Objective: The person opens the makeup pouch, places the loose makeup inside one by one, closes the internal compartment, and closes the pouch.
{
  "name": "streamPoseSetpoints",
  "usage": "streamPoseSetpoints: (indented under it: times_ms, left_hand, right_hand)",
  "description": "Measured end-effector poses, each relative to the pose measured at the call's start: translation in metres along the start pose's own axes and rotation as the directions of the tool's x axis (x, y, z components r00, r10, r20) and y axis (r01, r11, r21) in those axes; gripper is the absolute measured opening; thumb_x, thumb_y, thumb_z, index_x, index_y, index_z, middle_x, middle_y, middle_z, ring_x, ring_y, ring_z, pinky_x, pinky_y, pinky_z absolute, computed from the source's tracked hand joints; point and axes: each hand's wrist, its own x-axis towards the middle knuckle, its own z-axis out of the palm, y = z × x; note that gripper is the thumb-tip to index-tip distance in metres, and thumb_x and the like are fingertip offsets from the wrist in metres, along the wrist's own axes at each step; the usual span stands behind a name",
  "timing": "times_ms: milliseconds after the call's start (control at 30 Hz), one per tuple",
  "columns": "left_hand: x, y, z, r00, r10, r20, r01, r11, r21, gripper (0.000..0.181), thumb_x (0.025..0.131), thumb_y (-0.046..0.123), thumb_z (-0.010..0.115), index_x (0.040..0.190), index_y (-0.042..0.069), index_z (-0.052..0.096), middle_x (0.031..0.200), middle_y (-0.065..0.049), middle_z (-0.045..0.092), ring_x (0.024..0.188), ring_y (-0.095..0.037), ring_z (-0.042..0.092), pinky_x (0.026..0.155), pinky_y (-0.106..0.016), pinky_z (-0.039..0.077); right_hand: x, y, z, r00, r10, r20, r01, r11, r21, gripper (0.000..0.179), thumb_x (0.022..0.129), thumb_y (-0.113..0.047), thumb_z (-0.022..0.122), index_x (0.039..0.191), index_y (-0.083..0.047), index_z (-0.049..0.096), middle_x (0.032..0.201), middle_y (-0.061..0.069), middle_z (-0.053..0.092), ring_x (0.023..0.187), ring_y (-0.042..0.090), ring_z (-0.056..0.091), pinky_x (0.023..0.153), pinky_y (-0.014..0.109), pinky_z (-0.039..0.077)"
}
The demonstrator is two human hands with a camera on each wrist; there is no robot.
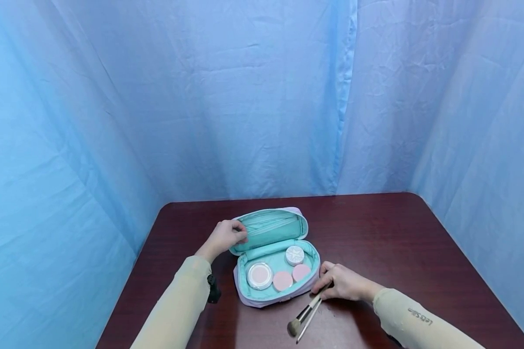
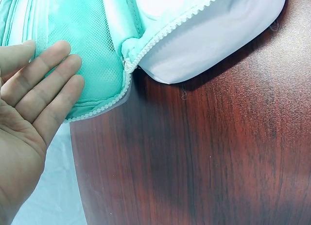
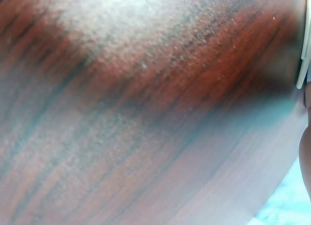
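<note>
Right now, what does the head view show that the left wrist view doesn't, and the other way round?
Only the head view shows the right hand, the brushes it holds, and two round pink items in the open case.

Only the left wrist view shows the palm side of the left hand, the weave of the mesh inside the lid, and the separate zip teeth.

Both share the left hand, part of the case, and the table.
</note>
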Motion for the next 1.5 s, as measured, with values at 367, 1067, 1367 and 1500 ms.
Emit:
streamPoseSetpoints:
  times_ms: [367, 1067, 1367, 1500]
  left_hand:
    - [0.000, -0.001, 0.000, 1.000, 0.009, 0.002, -0.009, 1.000, -0.001, 0.013, 0.101, 0.015, 0.064, 0.098, 0.006, 0.073, 0.087, -0.006, 0.073, 0.092, -0.038, 0.070, 0.082, -0.052, 0.057]
    - [0.000, -0.003, 0.001, 1.000, 0.009, -0.002, -0.009, 1.000, -0.010, 0.013, 0.101, 0.014, 0.064, 0.098, 0.005, 0.073, 0.089, -0.010, 0.073, 0.091, -0.036, 0.070, 0.084, -0.052, 0.058]
    - [-0.001, -0.003, 0.001, 1.000, 0.011, 0.001, -0.011, 1.000, -0.010, 0.013, 0.101, 0.015, 0.065, 0.098, 0.005, 0.073, 0.089, -0.010, 0.073, 0.092, -0.037, 0.071, 0.085, -0.053, 0.058]
    - [-0.001, -0.003, 0.002, 1.000, 0.011, -0.004, -0.011, 1.000, -0.012, 0.013, 0.101, 0.015, 0.065, 0.099, 0.005, 0.073, 0.089, -0.010, 0.073, 0.092, -0.036, 0.071, 0.085, -0.053, 0.058]
  right_hand:
    - [-0.003, 0.003, 0.007, 0.995, -0.049, -0.087, 0.047, 0.999, -0.022, 0.019, 0.082, -0.020, 0.085, 0.099, -0.028, 0.083, 0.096, -0.011, 0.052, 0.088, 0.000, 0.048, 0.073, 0.018, 0.045]
    - [-0.009, 0.002, 0.011, 0.972, -0.099, -0.211, 0.079, 0.992, -0.103, 0.024, 0.078, -0.015, 0.086, 0.100, -0.026, 0.082, 0.099, -0.012, 0.057, 0.089, 0.001, 0.053, 0.074, 0.016, 0.048]
    - [-0.007, 0.001, 0.010, 0.898, -0.174, -0.404, 0.093, 0.973, -0.212, 0.025, 0.075, -0.009, 0.088, 0.092, -0.027, 0.080, 0.092, -0.011, 0.059, 0.081, 0.001, 0.056, 0.071, 0.012, 0.045]
    - [-0.007, 0.001, 0.008, 0.898, -0.166, -0.407, 0.080, 0.972, -0.219, 0.025, 0.075, -0.008, 0.088, 0.092, -0.025, 0.080, 0.091, -0.012, 0.058, 0.081, 0.000, 0.054, 0.071, 0.011, 0.044]
